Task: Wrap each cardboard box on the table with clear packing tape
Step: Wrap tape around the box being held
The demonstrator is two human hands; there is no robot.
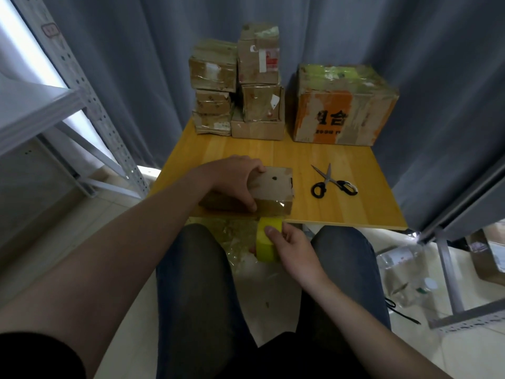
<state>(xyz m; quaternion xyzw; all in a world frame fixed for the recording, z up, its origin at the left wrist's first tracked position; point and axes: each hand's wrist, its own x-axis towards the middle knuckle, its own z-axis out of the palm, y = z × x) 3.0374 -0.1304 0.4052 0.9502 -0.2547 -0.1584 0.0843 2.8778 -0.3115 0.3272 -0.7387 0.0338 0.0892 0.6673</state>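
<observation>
**Item in hand: small box, taping under way**

- **Small cardboard box** [273, 187]: sits at the near edge of the table [328, 212], left of centre. A glossy band of clear tape shows on its near face; the top looks bare apart from a dark spot.
- **Left hand** [235, 181]: grips the box, fingers curled over its far top edge and thumb pressed on the near face.
- **Right hand** [292, 247]: holds the yellow-cored tape roll [267, 239] just below the table edge, thumb on the roll's rim and fingers behind it. The roll touches, or almost touches, the box's lower near edge.
- **Scissors** [332, 183]: lie shut on the table to the right of the box, apart from it and untouched.
- **Stacked small boxes** [237, 86]: stand at the far left of the table, most with shiny film over them.
- **Large box** [345, 105]: stands at the far right, with film visible on its top.
- **Crumpled clear film** [235, 236]: lies below the table, between the person's knees.

**Progress, as judged:** the rear boxes appear mostly wrapped, though the lowest box in the middle stack looks plain. The box in hand is at an early stage, with further faces to cover and the tape not yet cut.
</observation>
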